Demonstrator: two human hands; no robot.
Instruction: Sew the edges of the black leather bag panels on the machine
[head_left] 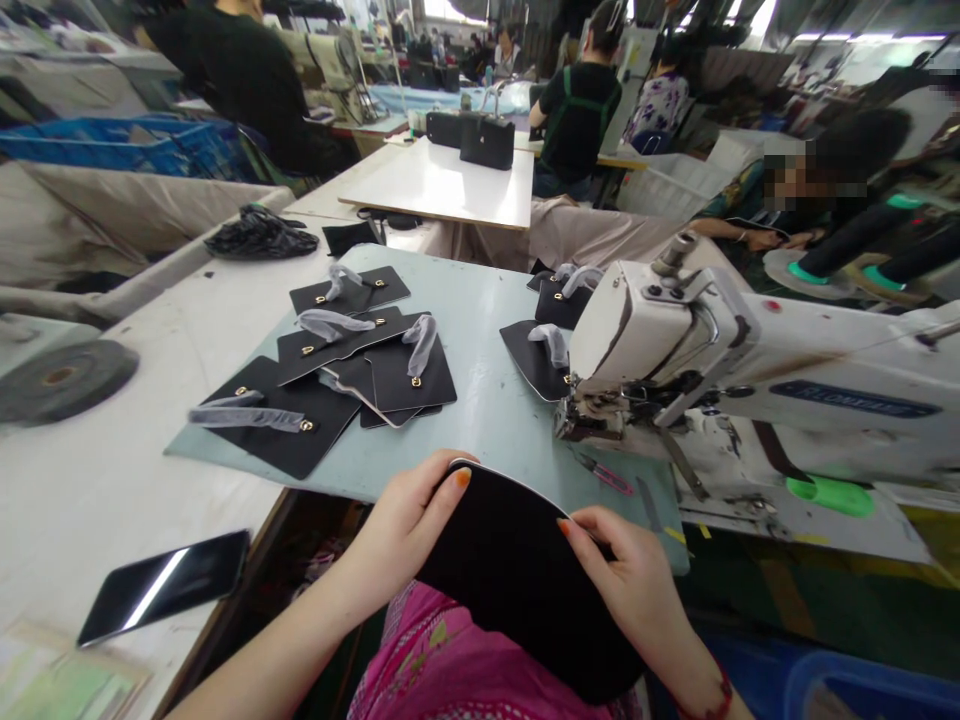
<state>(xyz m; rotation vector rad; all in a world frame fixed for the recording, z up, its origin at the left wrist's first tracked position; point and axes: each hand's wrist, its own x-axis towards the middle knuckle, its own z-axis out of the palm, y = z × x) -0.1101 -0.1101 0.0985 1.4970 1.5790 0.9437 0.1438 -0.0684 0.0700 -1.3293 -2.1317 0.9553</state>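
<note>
A black panel with a pale edge point(525, 580) is held over my lap, bent slightly. My left hand point(420, 510) pinches its upper left edge, thumb on top. My right hand point(619, 555) grips the upper right edge, thumb on the near face. Beyond my hands, several black pieces point(300, 440) with gold rings and wrapped handles lie overlapping on a pale green board point(480, 300). More such pieces point(529, 360) lie beside the sewing machine's point(720, 350) head. Pink thread snips point(609, 475) rest below the needle area.
A phone point(165, 585) lies on the white table at the left, with a dark tape roll point(64, 380) behind it. A black plastic bag point(262, 235) sits farther back. Black bags point(486, 140) stand on a white board ahead. Other people sit nearby; one's hands show at the right.
</note>
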